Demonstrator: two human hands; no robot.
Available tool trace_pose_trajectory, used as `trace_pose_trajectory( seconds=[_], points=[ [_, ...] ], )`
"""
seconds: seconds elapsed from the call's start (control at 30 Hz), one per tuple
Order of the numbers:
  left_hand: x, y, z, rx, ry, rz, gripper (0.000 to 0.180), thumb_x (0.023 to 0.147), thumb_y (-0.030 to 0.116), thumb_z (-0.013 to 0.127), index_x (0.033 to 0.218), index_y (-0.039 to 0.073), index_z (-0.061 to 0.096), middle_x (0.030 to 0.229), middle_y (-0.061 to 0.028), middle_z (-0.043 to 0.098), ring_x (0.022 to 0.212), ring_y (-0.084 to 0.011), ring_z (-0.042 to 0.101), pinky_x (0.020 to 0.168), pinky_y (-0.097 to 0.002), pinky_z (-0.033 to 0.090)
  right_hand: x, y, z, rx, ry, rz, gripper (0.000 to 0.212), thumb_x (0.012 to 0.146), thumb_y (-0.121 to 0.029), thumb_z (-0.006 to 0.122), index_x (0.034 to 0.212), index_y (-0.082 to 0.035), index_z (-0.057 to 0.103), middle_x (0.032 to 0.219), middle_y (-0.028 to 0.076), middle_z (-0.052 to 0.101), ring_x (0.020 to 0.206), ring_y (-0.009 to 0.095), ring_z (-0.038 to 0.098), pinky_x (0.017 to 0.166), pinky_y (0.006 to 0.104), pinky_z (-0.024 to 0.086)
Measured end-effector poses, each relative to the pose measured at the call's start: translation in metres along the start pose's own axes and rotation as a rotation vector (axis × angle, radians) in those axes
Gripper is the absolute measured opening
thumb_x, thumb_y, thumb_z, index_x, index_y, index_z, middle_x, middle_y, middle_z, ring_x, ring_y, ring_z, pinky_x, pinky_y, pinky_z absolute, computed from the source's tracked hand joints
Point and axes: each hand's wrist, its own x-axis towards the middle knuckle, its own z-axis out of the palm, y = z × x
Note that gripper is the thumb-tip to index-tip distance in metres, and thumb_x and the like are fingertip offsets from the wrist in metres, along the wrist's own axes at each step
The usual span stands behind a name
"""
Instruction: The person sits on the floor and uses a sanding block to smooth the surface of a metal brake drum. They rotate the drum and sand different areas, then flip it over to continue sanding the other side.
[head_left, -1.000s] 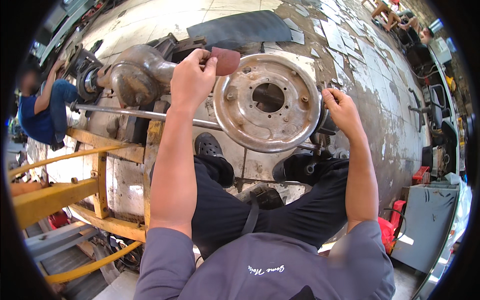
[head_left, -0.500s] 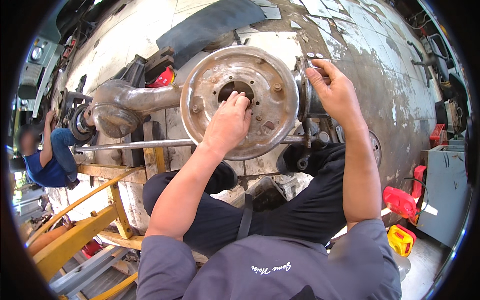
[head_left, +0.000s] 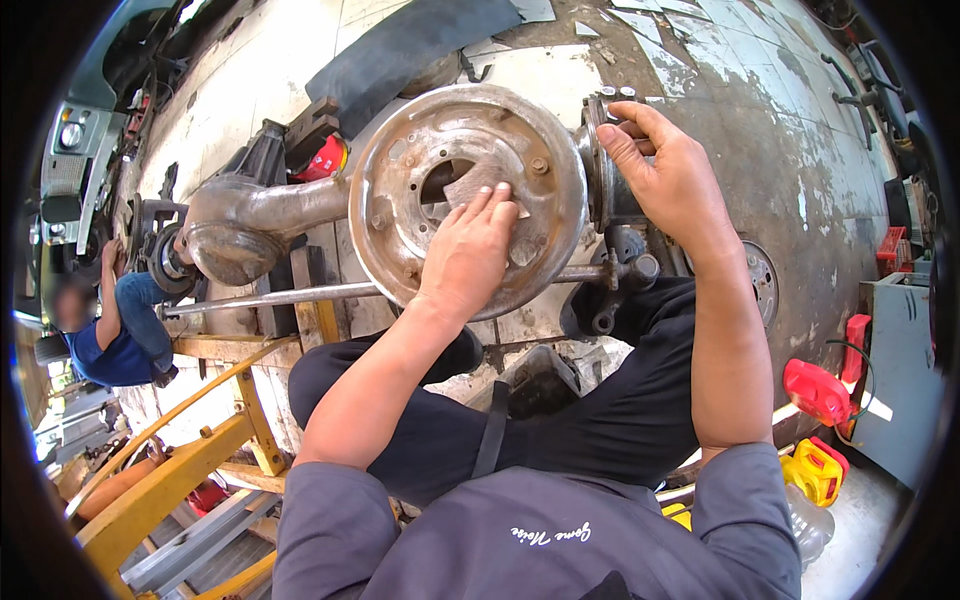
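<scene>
A round worn metal brake backing plate [head_left: 385, 160], with a large centre hole and several smaller ones, stands upright before me on the end of an axle. My left hand [head_left: 468, 245] presses a brownish-grey piece of sandpaper [head_left: 478, 183] against its face with fingertips held together, right of the hole. Just right of the plate, my right hand [head_left: 668, 170] curls its thumb and fingers over the top edge of the dark axle hub [head_left: 622, 195]. Its inner fingertips are partly hidden. Leftward runs the axle housing [head_left: 240, 225], with a long steel rod [head_left: 290, 295] below it.
A yellow frame [head_left: 180, 470] lies at lower left. Another person [head_left: 105, 330] in blue crouches at far left. A dark curved panel [head_left: 410, 60] lies on the tiles beyond. Red [head_left: 815, 390] and yellow [head_left: 815, 472] containers stand right, beside a grey cabinet [head_left: 905, 360].
My left hand has moved from the centre hole slightly right onto the plate's face, and the sandpaper now shows under its fingers. My right hand stays at the hub.
</scene>
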Motion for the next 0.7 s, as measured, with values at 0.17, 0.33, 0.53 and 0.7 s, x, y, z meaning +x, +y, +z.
trace_pose_trajectory(
  seconds=[0.17, 0.33, 0.53, 0.7],
  points=[
    [-0.003, 0.006, -0.002, -0.117, -0.065, -0.008, 0.028, 0.093, 0.007, 0.058, 0.121, 0.004, 0.06, 0.14, -0.0158, 0.06, 0.136, -0.0323, 0.051, 0.112, -0.0476, 0.042, 0.0, 0.004, 0.004, -0.029, -0.005, -0.067, 0.051, 0.095, -0.038, 0.069, 0.124, 0.005, 0.065, 0.096, 0.019, 0.072, 0.084, 0.029, 0.069, 0.078, 0.0387, 0.054],
    [-0.005, 0.001, 0.004, -0.079, -0.108, 0.127, 0.033, 0.095, 0.009, 0.06, 0.127, 0.003, 0.061, 0.139, -0.0167, 0.06, 0.137, -0.0323, 0.051, 0.114, -0.048, 0.04, 0.0, -0.005, 0.01, -0.017, -0.074, -0.054, 0.051, 0.096, -0.038, 0.068, 0.124, 0.004, 0.064, 0.098, 0.02, 0.072, 0.085, 0.029, 0.069, 0.079, 0.039, 0.054],
    [-0.008, 0.006, -0.001, -0.135, -0.1, 0.083, 0.037, 0.095, 0.011, 0.06, 0.131, 0.004, 0.061, 0.143, -0.014, 0.058, 0.139, -0.0306, 0.049, 0.115, -0.048, 0.039, -0.003, -0.015, 0.014, -0.042, -0.117, -0.049, 0.051, 0.097, -0.037, 0.067, 0.126, 0.004, 0.063, 0.099, 0.02, 0.073, 0.086, 0.03, 0.069, 0.079, 0.0394, 0.054],
    [-0.006, 0.008, 0.01, -0.139, -0.133, 0.227, 0.041, 0.088, 0.012, 0.064, 0.129, 0.006, 0.062, 0.14, -0.0128, 0.06, 0.137, -0.0306, 0.051, 0.114, -0.0476, 0.04, -0.003, -0.003, 0.01, -0.05, -0.116, -0.005, 0.055, 0.094, -0.043, 0.068, 0.124, 0.003, 0.066, 0.113, 0.025, 0.071, 0.102, 0.034, 0.071, 0.089, 0.0421, 0.054]
  ],
)
